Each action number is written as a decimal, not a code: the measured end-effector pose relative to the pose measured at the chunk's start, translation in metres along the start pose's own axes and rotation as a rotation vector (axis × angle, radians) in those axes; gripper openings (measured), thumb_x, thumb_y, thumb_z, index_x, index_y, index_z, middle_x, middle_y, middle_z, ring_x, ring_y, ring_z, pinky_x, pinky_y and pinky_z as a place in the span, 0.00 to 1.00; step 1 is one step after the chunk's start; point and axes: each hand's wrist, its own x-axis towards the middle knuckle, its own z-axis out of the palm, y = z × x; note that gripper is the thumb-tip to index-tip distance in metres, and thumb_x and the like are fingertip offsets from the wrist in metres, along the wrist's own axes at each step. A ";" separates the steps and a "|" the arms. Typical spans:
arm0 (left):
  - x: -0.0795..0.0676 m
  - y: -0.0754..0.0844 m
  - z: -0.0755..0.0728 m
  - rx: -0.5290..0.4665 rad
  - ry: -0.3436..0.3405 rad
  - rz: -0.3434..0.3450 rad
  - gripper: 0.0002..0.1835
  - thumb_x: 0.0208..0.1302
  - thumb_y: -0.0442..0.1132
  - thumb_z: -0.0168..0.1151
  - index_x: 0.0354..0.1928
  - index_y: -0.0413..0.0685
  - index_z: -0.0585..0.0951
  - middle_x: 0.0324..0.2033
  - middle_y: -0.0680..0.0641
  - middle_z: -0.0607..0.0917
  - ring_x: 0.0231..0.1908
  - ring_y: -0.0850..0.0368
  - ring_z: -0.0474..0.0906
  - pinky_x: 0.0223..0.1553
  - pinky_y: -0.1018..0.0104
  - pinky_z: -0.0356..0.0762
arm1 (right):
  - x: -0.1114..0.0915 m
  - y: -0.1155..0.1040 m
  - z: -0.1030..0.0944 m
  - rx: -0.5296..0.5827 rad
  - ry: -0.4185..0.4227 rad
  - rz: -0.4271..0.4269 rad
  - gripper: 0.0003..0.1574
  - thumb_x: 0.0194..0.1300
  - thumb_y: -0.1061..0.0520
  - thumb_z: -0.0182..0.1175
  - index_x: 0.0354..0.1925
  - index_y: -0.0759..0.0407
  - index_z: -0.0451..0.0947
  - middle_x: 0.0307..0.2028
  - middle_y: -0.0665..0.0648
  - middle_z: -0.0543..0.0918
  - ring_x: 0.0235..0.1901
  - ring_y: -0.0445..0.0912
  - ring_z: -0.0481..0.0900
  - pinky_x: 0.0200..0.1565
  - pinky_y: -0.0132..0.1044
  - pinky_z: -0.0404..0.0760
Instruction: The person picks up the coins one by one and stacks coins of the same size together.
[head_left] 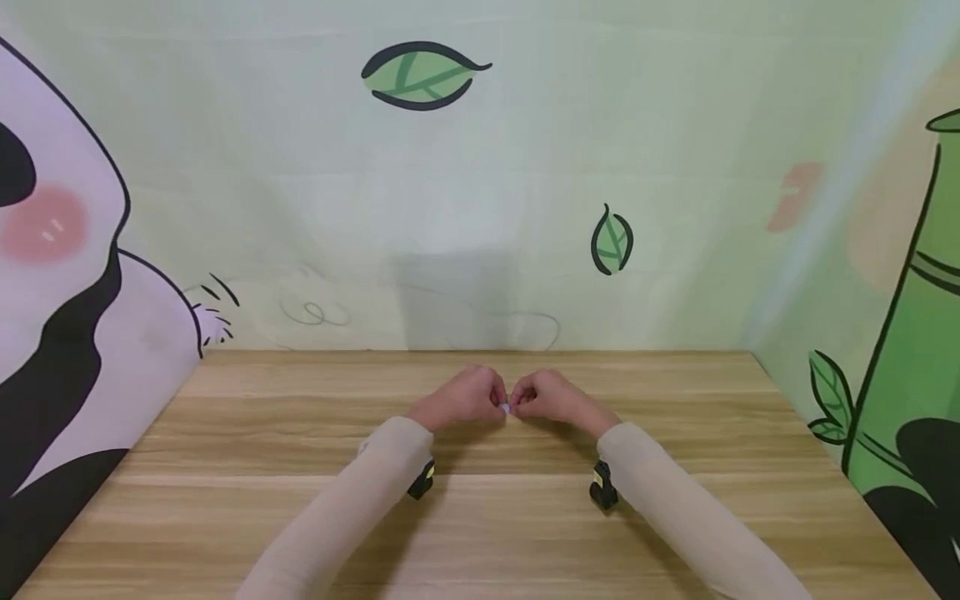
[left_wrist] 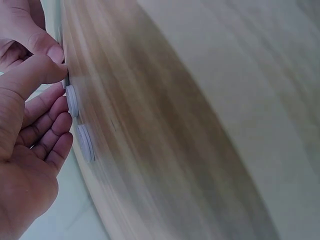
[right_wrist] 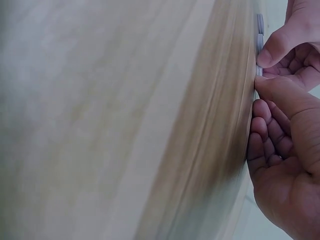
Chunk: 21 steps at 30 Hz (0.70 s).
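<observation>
Both hands meet over the far half of the wooden table, fingertips almost touching. My left hand (head_left: 468,396) pinches a small white round piece (head_left: 506,408) between thumb and fingers. From the other side my right hand (head_left: 549,396) holds its thumb and forefinger at the same piece, which the fingers largely hide. Seen from the left wrist, a white disc (left_wrist: 72,101) with a layered edge stands by the left fingertips, and a second white disc (left_wrist: 86,143) is beside it. The right wrist view shows the pinched piece (right_wrist: 259,71) edge-on between the two thumbs.
The wooden table (head_left: 480,533) reaches back to a pale green printed backdrop (head_left: 480,167) with leaves on it. A panda drawing (head_left: 150,333) is at the left, bamboo (head_left: 885,375) at the right. Black wrist cameras (head_left: 602,487) hang under the sleeves.
</observation>
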 end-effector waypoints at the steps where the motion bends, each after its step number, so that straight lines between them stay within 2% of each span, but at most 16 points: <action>1: 0.000 0.000 0.000 -0.004 -0.002 -0.001 0.05 0.55 0.34 0.75 0.32 0.46 0.86 0.26 0.54 0.84 0.30 0.63 0.77 0.36 0.70 0.76 | 0.000 0.000 0.000 0.001 0.001 -0.003 0.02 0.62 0.63 0.70 0.34 0.63 0.85 0.27 0.48 0.83 0.29 0.37 0.74 0.36 0.29 0.75; 10: -0.001 -0.006 -0.003 -0.050 -0.022 -0.013 0.04 0.58 0.34 0.75 0.33 0.47 0.86 0.28 0.55 0.85 0.32 0.62 0.78 0.37 0.69 0.77 | 0.002 -0.001 -0.002 -0.008 -0.023 -0.046 0.03 0.66 0.62 0.68 0.37 0.63 0.84 0.28 0.49 0.81 0.30 0.37 0.73 0.36 0.30 0.74; 16: -0.001 -0.006 0.000 -0.054 -0.032 -0.010 0.05 0.59 0.36 0.74 0.34 0.47 0.86 0.29 0.55 0.84 0.33 0.62 0.77 0.39 0.69 0.77 | -0.003 0.000 -0.006 0.002 -0.057 -0.076 0.04 0.66 0.66 0.65 0.40 0.64 0.83 0.31 0.51 0.82 0.32 0.39 0.74 0.38 0.31 0.75; 21: -0.004 -0.002 0.000 -0.061 -0.049 -0.007 0.06 0.59 0.37 0.74 0.35 0.45 0.85 0.29 0.54 0.84 0.32 0.62 0.77 0.38 0.68 0.77 | -0.014 0.004 -0.011 0.021 -0.049 -0.042 0.09 0.67 0.66 0.63 0.46 0.65 0.82 0.37 0.53 0.85 0.38 0.41 0.78 0.44 0.35 0.79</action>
